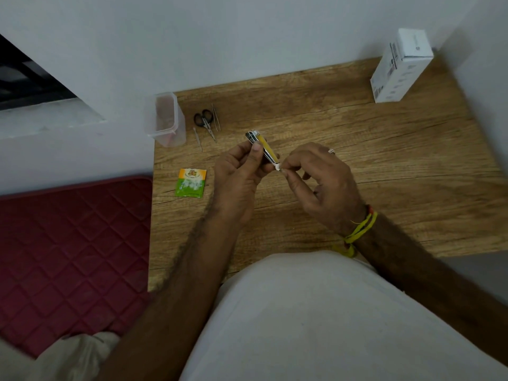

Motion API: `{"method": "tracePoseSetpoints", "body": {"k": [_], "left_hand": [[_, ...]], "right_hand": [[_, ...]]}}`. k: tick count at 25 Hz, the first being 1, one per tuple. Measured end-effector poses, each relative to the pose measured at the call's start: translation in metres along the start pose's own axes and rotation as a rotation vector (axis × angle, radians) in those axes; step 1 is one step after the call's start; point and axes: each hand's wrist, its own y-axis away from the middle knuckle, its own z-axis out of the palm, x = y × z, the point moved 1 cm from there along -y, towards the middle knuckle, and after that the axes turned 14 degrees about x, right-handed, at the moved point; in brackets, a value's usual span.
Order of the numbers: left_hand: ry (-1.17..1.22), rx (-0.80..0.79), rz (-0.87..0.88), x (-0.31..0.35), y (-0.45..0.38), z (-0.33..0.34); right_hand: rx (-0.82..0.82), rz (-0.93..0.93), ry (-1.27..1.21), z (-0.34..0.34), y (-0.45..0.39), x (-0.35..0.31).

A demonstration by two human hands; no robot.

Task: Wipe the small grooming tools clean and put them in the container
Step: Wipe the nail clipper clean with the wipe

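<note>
Over the wood-grain tabletop (357, 166) the left hand (236, 174) grips a yellow-faced metal nail clipper (264, 147), long axis slanting toward the right hand (321, 182), which pinches a small white wipe (277, 168) against its near end, the clear plastic container (164, 119) lying far-left.

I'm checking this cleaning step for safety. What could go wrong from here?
The left hand grips the nail clipper in mid-air while the right hand pinches only a tiny white wipe; fingertips might slip onto its edges. The clear container stands at the table edge and could be knocked off.
</note>
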Motion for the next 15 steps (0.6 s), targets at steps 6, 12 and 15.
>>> {"method": "tracePoseSetpoints", "body": {"k": [6,12,15], "left_hand": [[-0.112,-0.009,0.083,-0.005,0.003,-0.002],[-0.177,-0.005,0.158,-0.006,0.004,-0.003],[-0.202,-0.001,0.216,-0.004,0.006,-0.003]], "right_hand": [[0.152,0.577,-0.251,-0.002,-0.009,-0.001],[0.079,0.871,-0.448,0.005,-0.014,-0.010],[0.128,0.937,-0.485,0.011,-0.011,-0.014]]}}
